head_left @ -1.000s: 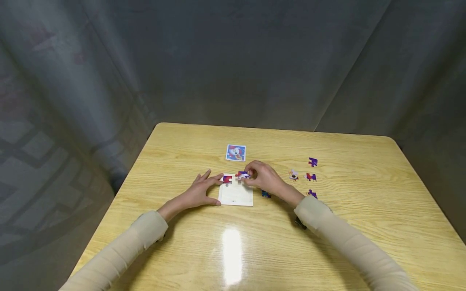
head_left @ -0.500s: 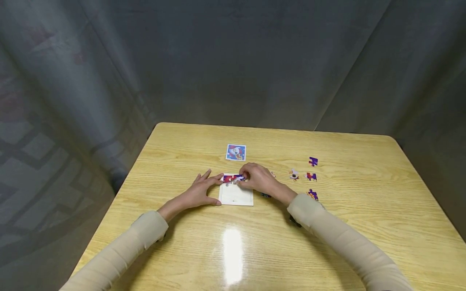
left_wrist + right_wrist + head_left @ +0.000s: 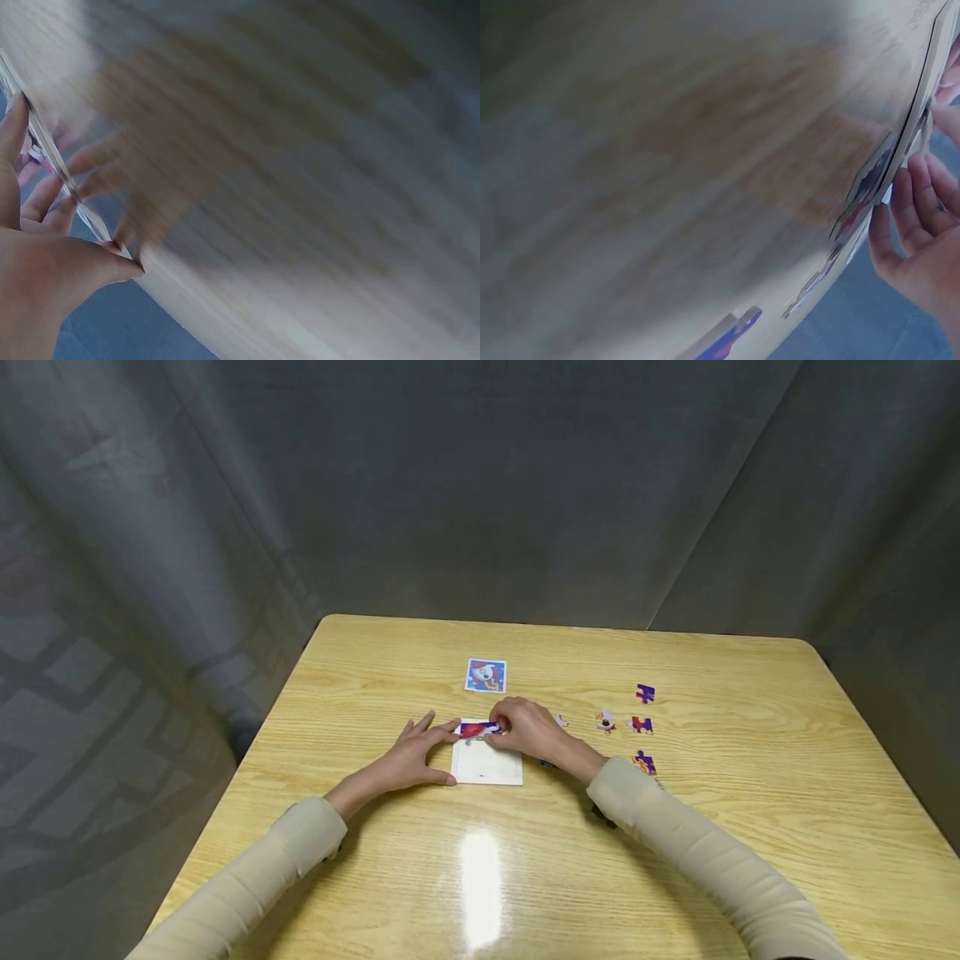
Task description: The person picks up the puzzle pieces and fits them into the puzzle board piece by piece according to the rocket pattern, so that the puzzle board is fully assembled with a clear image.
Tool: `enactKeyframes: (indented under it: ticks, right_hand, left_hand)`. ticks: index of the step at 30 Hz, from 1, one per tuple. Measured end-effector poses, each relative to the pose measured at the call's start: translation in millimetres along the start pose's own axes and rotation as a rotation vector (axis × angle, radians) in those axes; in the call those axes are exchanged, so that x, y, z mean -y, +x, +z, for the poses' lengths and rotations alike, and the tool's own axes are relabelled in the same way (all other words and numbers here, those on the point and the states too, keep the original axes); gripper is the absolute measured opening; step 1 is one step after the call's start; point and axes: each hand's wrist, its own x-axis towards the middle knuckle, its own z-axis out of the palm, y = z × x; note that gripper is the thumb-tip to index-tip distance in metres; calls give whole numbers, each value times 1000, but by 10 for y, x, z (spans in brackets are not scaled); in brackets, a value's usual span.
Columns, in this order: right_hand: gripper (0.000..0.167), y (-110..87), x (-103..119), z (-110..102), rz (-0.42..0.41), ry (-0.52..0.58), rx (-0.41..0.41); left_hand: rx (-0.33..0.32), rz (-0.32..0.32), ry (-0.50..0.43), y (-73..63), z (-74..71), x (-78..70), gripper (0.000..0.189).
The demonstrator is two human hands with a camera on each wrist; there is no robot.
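A white square puzzle tray (image 3: pixel 487 767) lies on the table in front of me. My left hand (image 3: pixel 405 762) is at its left side, fingers spread, with a fingertip and the thumb right at the edge. A red jigsaw piece (image 3: pixel 471 731) sits in the tray's upper left corner. Beside it, my right hand (image 3: pixel 534 729) pinches a purple-and-white jigsaw piece (image 3: pixel 491 727) between thumb and index finger, low over the tray's top edge. The fingers partly hide this piece. In the right wrist view the right hand (image 3: pixel 922 240) appears at the tray's edge, its fingers bent.
Behind the tray lies a small picture card (image 3: pixel 486 676). Several loose jigsaw pieces are to the right, among them a purple one (image 3: pixel 645 693), a red one (image 3: pixel 641 725) and a white one (image 3: pixel 605 721). The right forearm passes close to the orange-purple piece (image 3: pixel 644 762).
My right hand has moved slightly left and brought the purple-and-white jigsaw piece against the red one in the tray. The left hand has stayed at the tray's edge.
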Motion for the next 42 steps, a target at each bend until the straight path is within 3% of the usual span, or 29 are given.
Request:
enactKeyframes:
  ticks: [12, 24, 31, 37, 42]
  right_hand:
    - [21, -19, -33, 8, -90, -19, 16]
    - [18, 11, -55, 38, -69, 48, 58]
    - [19, -9, -59, -2, -109, 91, 79]
    - [19, -221, -182, -228, -140, 100, -65]
    - [21, -534, -635, -589, -46, 92, -223]
  left_hand:
    - [-8, -2, -1, -2, 11, 2, 67]
    - [-4, 3, -14, -19, 9, 10, 67]
    - [-10, 8, -6, -20, 4, 5, 65]
    - [-7, 13, -6, -3, 42, 9, 66]
    - [-13, 16, 0, 12, 39, 0, 66]
